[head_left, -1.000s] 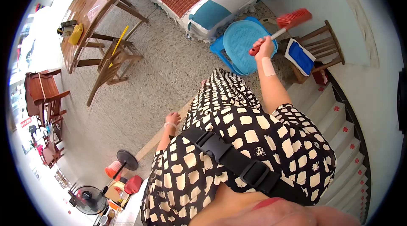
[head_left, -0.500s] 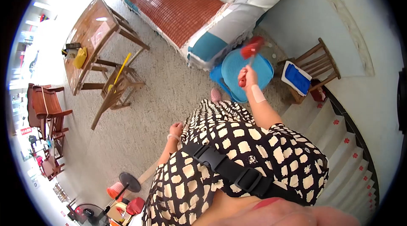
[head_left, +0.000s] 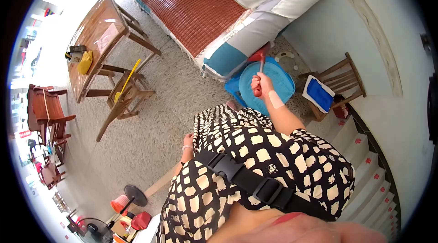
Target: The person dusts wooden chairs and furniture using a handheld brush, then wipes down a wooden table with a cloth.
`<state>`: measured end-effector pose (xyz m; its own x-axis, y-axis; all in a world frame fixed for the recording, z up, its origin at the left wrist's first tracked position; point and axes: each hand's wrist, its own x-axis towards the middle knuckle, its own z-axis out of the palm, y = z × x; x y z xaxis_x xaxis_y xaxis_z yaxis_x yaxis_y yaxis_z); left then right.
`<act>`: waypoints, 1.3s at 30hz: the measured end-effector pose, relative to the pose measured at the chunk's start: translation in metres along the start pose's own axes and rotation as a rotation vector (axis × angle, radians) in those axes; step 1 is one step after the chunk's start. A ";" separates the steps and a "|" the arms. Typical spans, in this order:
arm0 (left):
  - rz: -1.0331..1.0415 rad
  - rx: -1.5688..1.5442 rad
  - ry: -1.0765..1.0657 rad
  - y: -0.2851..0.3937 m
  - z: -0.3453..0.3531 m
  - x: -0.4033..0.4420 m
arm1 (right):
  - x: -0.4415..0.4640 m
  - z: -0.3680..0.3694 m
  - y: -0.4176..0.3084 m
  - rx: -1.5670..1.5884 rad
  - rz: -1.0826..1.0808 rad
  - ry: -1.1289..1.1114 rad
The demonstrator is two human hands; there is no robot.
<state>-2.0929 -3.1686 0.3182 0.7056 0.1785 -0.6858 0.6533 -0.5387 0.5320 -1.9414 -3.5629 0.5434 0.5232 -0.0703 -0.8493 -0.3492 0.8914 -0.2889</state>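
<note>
My right hand (head_left: 262, 85) is wrapped round the handle of a red brush (head_left: 260, 54), over a round blue plastic tray (head_left: 284, 84) on a blue stool (head_left: 233, 90). The brush head is at the patchwork-covered end of the sofa (head_left: 235, 48); whether it touches the cover I cannot tell. A pale patch is on my right wrist. My left hand (head_left: 188, 139) hangs beside the patterned dress, partly hidden by it, and its fingers are hard to make out.
A wooden chair (head_left: 340, 79) with a blue and white cloth (head_left: 320, 94) stands at the right, near stairs (head_left: 360, 152). At the left are a table (head_left: 98, 38), another chair (head_left: 125, 92) with a yellow stick, and red-brown chairs (head_left: 48, 106). A fan (head_left: 93, 229) stands at the lower left.
My right hand has swung the brush from the right, over the blue tray, to the sofa's end. My left hand has drawn in against the dress. The view has shifted, showing more of the sofa.
</note>
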 end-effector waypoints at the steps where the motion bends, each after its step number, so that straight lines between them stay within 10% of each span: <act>1: -0.014 0.005 0.001 0.010 -0.003 -0.004 | 0.008 0.000 0.003 0.035 -0.053 -0.001; 13: -0.175 -0.016 -0.041 0.079 -0.092 0.010 | -0.012 0.116 -0.005 -0.141 -0.926 0.133; 25: -0.223 -0.390 0.084 0.029 -0.206 0.115 | 0.054 0.247 0.180 -0.599 -0.227 -0.248; 35: -0.488 -0.284 0.090 -0.095 -0.148 0.167 | 0.099 0.316 0.161 -0.786 -0.430 -0.177; 36: -0.302 0.140 -0.032 -0.074 -0.159 0.160 | 0.110 0.324 0.155 -0.776 -0.440 -0.192; 39: -0.440 -0.236 0.004 0.080 -0.226 0.115 | 0.140 0.350 0.143 -0.754 -0.423 -0.228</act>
<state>-1.8978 -3.0046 0.3941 0.3501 0.3507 -0.8686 0.9332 -0.2108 0.2910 -1.6460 -3.2884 0.5383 0.8379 -0.1643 -0.5206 -0.4682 0.2741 -0.8400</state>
